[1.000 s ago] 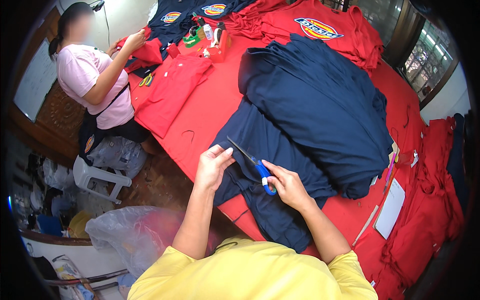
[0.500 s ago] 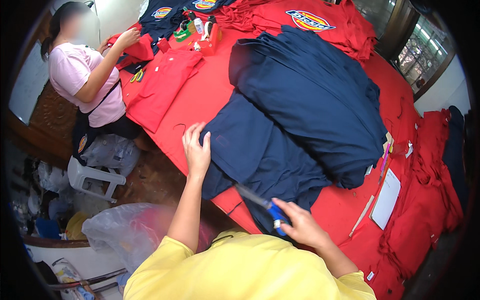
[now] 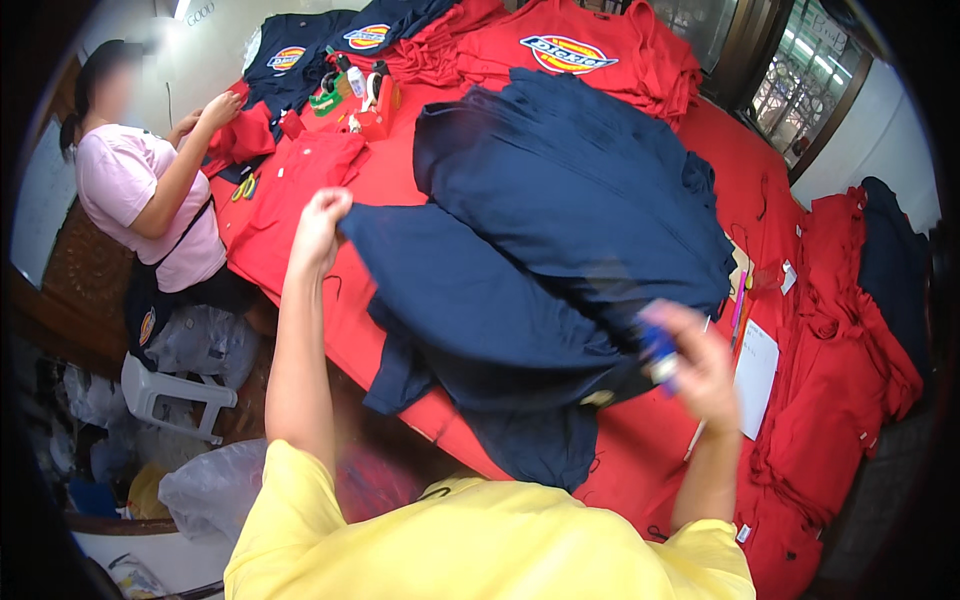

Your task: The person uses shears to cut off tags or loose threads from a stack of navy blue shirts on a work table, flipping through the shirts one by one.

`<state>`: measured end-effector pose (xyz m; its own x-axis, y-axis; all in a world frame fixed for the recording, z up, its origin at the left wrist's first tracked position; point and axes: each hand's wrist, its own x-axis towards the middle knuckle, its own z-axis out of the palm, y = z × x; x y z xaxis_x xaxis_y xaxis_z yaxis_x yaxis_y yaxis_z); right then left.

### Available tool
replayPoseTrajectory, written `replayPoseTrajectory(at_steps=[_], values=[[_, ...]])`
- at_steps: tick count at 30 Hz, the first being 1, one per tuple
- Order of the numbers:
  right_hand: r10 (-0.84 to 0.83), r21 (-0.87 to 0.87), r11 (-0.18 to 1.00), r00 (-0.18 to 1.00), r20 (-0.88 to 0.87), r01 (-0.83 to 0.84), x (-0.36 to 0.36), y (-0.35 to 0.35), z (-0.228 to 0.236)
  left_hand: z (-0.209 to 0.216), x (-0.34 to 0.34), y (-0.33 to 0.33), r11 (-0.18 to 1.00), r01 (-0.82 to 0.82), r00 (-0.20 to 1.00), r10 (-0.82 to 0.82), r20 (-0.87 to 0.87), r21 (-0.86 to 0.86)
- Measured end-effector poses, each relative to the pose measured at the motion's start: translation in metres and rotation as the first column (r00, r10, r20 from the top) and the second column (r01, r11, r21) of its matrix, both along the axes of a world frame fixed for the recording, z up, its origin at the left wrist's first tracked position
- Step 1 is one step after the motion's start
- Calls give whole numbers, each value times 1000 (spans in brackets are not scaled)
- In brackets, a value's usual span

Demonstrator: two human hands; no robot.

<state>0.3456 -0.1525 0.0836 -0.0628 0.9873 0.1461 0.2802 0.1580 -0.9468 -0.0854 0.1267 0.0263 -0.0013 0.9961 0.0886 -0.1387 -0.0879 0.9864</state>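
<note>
Navy garment (image 3: 470,300): lies across the near edge of the table (image 3: 380,170), which we see draped in red cloth; one end hangs over that edge.
Left hand (image 3: 320,225): our fist is closed on the garment's left corner, lifting it.
Right hand (image 3: 690,360): blurred; curled around blue-handled scissors (image 3: 660,352), over the garment's right end, near the table's right edge.
Navy stack (image 3: 570,190): piled mid-table, just behind the garment, overlapping it.
Red shirts (image 3: 590,55): heaped at the far edge.
White paper (image 3: 756,378): flat by the right edge.
Other person (image 3: 150,205): pink top, at the left edge, handling red cloth.
</note>
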Motion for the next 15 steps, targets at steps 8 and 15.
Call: replayPoseTrajectory(at_steps=[8, 15], values=[[-767, 564, 631, 538, 349, 533, 131, 76, -54, 52, 189, 50, 911, 375, 902, -315, -294, 173], [-756, 276, 652, 581, 301, 706, 111, 94, -88, 16, 210, 52, 920, 171, 755, 109, -647, 354]])
